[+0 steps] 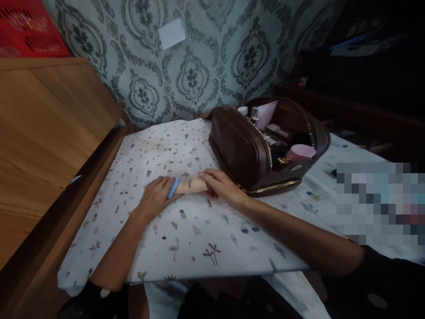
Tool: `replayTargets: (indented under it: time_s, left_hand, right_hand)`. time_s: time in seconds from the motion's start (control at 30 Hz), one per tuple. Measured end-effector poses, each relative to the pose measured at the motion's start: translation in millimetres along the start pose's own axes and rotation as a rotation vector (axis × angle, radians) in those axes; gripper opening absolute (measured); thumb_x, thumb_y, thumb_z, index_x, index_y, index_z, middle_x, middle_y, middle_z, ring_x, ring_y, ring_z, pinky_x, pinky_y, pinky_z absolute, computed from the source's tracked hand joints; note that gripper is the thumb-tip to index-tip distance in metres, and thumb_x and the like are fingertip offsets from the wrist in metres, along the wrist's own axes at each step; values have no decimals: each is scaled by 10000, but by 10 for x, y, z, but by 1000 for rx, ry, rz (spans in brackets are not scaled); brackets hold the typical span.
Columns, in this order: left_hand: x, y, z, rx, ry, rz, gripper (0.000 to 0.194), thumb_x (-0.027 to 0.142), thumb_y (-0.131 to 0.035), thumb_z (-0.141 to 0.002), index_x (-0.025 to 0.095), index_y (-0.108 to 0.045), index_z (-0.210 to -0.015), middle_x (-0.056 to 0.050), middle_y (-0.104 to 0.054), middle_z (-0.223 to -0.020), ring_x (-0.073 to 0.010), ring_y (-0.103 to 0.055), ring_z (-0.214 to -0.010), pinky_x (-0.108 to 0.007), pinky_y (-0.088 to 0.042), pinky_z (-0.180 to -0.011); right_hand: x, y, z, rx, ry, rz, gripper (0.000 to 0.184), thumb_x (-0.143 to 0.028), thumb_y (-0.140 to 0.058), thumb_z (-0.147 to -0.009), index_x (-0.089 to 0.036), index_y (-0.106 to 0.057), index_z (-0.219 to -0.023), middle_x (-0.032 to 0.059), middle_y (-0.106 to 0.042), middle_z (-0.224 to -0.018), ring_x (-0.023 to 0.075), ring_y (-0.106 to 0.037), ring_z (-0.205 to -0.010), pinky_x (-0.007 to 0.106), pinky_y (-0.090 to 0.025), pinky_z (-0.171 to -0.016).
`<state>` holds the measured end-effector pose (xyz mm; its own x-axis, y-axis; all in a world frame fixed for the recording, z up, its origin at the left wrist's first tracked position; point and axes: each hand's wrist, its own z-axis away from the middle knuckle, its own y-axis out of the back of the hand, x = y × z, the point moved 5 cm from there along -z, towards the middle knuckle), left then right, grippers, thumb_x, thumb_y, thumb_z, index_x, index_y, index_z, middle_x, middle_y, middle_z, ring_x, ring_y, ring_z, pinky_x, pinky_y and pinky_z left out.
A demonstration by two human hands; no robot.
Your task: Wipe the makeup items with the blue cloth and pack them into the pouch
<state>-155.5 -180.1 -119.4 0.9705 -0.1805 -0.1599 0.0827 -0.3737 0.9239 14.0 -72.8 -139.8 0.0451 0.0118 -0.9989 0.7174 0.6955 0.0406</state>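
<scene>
A beige cosmetic tube (191, 185) with a blue cap (173, 188) lies sideways between my two hands, just above the patterned cloth. My left hand (156, 195) is closed around the capped end. The fingers of my right hand (221, 186) grip the other end of the tube. Right behind my right hand stands a brown makeup bag (239, 146), unzipped. Inside it show a pink round container (301, 153), a light pink flat item (266, 114) and a white lid (242, 110), among other items I cannot make out.
A white cloth with small prints (202, 239) covers the table. On the left is a wooden cabinet (49, 124) with a red plastic basket (33, 35) on it. Patterned wallpaper (192, 75) is behind. A blurred-out patch (381, 204) hides something at right.
</scene>
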Motion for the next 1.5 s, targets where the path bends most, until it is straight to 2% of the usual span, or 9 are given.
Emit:
replayTargets:
  time_s: [0.2, 0.47, 0.6, 0.7, 0.9, 1.07, 1.23, 1.4, 1.5]
  left_hand:
    - [-19, 57, -5, 28, -5, 14, 408, 536, -427, -994, 169, -600, -1043, -83, -682, -852, -235, -657, -765, -331, -489, -633]
    - [-19, 200, 27, 210, -57, -148, 467, 558, -435, -986, 181, -587, -756, -38, -620, -635, -184, -589, -589, -302, -386, -533]
    - [175, 281, -25, 234, -100, -232, 389, 495, -474, -990, 151, -651, -955, -68, -667, -732, -214, -633, -685, -320, -440, -590]
    - [208, 283, -54, 174, -68, -208, 392, 467, -470, -995, 135, -642, -1114, -100, -711, -844, -235, -674, -756, -325, -480, -614]
    - [-131, 84, 97, -20, 77, 8, 324, 406, -437, -995, 207, -619, -1176, -65, -762, -1017, -212, -738, -798, -279, -540, -603]
    - [-268, 80, 157, 129, 100, -41, 305, 336, -445, -957, 217, -629, -1170, -63, -770, -1038, -211, -749, -814, -254, -550, -575]
    - [-155, 329, -60, 265, 57, -4, 315, 234, -424, -932, 198, -625, -1172, -81, -747, -1036, -193, -735, -814, -228, -552, -605]
    - [53, 460, -378, 272, 19, 202, 257, 325, -484, -928, 202, -665, -1061, -69, -760, -969, -206, -738, -802, -247, -579, -661]
    - [315, 493, -575, 180, 5, 415, 219, 376, -550, -913, 207, -679, -967, -32, -745, -811, -178, -701, -652, -224, -556, -590]
  right_hand:
    - [-170, 5, 72, 12, 248, 73, 333, -472, -620, -835, -218, -653, -1049, -3, -607, -776, 116, -519, -575, 244, -419, -496]
    - [-155, 23, 55, 42, 202, -38, 320, -473, -650, -819, -175, -648, -936, -20, -600, -646, 132, -574, -547, 266, -459, -526]
    - [-147, 32, 55, 66, 233, -51, 304, -465, -637, -832, -166, -637, -885, -24, -589, -621, 124, -562, -520, 253, -454, -513]
    - [-151, 24, 68, 67, 261, -58, 306, -454, -631, -834, -157, -646, -908, -21, -592, -675, 113, -554, -529, 239, -454, -506]
    - [-395, 90, 222, 209, 466, 167, 220, -338, -667, -817, -155, -703, -933, 17, -658, -800, 139, -590, -720, 243, -461, -643]
    - [-536, 85, 388, 219, 608, 231, 198, -275, -669, -824, -147, -706, -970, 42, -673, -863, 155, -619, -785, 260, -477, -706]
    - [-571, 149, 589, 229, 722, 243, 270, -249, -685, -815, -159, -682, -1070, 32, -630, -881, 140, -583, -739, 258, -493, -688]
    - [-715, 427, 867, 296, 796, 156, 352, -267, -725, -828, -164, -644, -1155, 48, -633, -951, 144, -597, -797, 254, -502, -706]
    - [-818, 622, 994, 343, 799, 70, 385, -365, -758, -832, -162, -646, -1140, 58, -644, -977, 152, -600, -832, 258, -502, -720]
